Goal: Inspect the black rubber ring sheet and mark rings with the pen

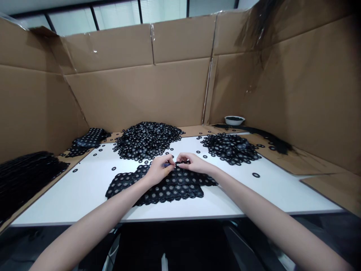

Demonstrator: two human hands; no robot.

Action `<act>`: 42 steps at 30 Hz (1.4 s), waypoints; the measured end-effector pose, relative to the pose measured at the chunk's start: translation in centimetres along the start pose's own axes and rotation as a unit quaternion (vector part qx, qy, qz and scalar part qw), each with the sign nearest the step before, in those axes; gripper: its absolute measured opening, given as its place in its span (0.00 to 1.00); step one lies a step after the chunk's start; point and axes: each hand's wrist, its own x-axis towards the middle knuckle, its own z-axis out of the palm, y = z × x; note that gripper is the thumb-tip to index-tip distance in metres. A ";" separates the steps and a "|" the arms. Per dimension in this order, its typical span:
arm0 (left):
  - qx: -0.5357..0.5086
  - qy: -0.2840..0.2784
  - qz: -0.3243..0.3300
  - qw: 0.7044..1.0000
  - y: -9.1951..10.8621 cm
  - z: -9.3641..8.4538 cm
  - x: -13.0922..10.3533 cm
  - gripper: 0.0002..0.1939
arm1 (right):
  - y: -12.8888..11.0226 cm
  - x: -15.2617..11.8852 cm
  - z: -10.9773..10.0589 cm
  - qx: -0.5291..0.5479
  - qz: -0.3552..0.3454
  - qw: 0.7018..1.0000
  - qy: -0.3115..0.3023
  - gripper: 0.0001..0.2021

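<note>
My left hand (160,170) is closed, thumb and fingers pinching a short, slim dark-blue tool (166,165) whose kind I cannot make out. Close beside it, my right hand (193,163) pinches a small black ring (177,163), and the two sets of fingertips nearly meet. Both hands are over a black sheet made of joined rings (169,192) with pale grey centres. The sheet lies in layers on the white table (87,188), partly hidden under my left hand and forearm.
A tall heap of loose black rings (146,139) rises behind my hands, and a lower heap (229,148) is at right. Stacked black sheets (28,178) line the left edge. Near the cardboard wall (135,94) are a white bowl (234,122) and black strands (262,133).
</note>
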 end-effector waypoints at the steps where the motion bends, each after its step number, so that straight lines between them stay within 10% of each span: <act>1: -0.004 0.005 -0.005 1.000 0.0 0.0 0.0 0.05 | 0.0 -0.1 -0.1 -0.006 0.003 1.000 -0.004 0.06; 42: -0.071 0.000 -0.015 0.997 0.8 -0.4 -0.5 0.05 | -0.1 -0.1 0.0 -0.055 -0.009 0.998 -0.044 0.07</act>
